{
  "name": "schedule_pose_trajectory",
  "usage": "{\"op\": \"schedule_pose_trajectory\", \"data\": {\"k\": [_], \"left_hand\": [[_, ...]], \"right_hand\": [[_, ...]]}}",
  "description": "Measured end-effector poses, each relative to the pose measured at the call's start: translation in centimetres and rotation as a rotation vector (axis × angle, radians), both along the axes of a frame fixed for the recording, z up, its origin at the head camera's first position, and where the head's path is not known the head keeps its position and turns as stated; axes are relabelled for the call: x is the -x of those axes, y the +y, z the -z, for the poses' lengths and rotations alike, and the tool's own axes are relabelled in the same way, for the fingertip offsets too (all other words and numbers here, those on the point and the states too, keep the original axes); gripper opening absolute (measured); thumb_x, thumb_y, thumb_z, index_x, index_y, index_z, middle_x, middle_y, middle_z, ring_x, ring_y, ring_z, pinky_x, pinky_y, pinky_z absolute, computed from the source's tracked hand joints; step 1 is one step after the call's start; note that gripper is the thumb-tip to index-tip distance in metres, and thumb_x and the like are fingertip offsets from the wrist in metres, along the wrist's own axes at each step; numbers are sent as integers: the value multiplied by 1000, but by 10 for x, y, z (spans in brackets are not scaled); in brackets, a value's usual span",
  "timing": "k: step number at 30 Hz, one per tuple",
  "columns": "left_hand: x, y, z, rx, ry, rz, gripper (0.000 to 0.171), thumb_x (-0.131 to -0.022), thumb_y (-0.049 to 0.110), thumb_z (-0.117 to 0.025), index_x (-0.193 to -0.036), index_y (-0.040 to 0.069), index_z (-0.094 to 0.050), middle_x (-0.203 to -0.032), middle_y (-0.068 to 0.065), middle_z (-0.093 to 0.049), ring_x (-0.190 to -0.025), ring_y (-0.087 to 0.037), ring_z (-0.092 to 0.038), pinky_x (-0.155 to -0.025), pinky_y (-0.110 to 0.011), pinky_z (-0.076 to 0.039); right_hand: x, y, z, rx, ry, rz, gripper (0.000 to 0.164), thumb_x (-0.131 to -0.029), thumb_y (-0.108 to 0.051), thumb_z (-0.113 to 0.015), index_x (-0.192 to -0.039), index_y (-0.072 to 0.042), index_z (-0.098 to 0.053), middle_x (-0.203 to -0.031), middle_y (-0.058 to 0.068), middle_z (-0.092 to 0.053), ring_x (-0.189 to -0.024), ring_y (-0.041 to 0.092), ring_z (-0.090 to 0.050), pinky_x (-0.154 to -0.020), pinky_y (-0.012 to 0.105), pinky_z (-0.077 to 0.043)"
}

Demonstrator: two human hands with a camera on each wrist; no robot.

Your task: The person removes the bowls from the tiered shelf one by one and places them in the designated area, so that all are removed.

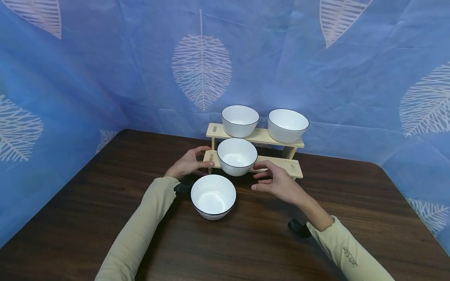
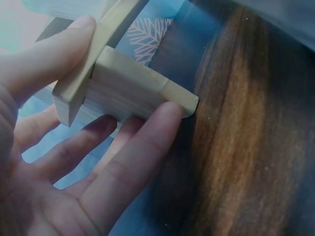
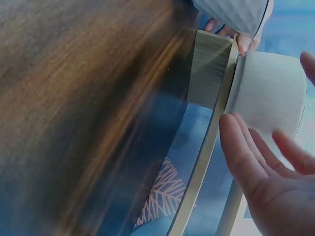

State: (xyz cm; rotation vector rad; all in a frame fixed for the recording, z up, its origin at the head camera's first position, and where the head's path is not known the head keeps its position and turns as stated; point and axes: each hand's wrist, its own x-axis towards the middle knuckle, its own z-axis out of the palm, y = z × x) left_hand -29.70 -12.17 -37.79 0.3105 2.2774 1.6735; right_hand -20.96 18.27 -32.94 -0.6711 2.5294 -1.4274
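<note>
A two-tier wooden rack (image 1: 261, 136) stands at the back of the table. My left hand (image 1: 188, 162) grips the left end of its lower shelf, with the thumb over the board (image 2: 106, 37) and the fingers around the leg (image 2: 133, 83) below. On that lower shelf sits a white bowl (image 1: 237, 156) with a dark rim. Beside its right side is my right hand (image 1: 277, 181), fingers spread and holding nothing; in the right wrist view the fingertips are close to the bowl (image 3: 270, 91). Another white bowl (image 1: 213, 195) stands upright on the table in front of the rack.
Two more white bowls, a left one (image 1: 240, 121) and a right one (image 1: 287, 125), sit on the upper shelf. Behind the dark wooden table (image 1: 246, 246) hangs a blue cloth (image 1: 140, 78) with white leaf prints, close to the rack.
</note>
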Motion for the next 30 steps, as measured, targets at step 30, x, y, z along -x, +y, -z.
{"op": "schedule_pose_trajectory", "data": {"k": [30], "left_hand": [[1, 1, 2, -26, -22, -16, 67, -94, 10, -74, -152, 7, -40, -134, -24, -51, -100, -33, -68, -77, -45, -62]], "right_hand": [[22, -19, -1, 211, -26, 27, 102, -86, 6, -75, -161, 0, -7, -160, 28, -18, -145, 48, -29, -114, 57, -34]]}}
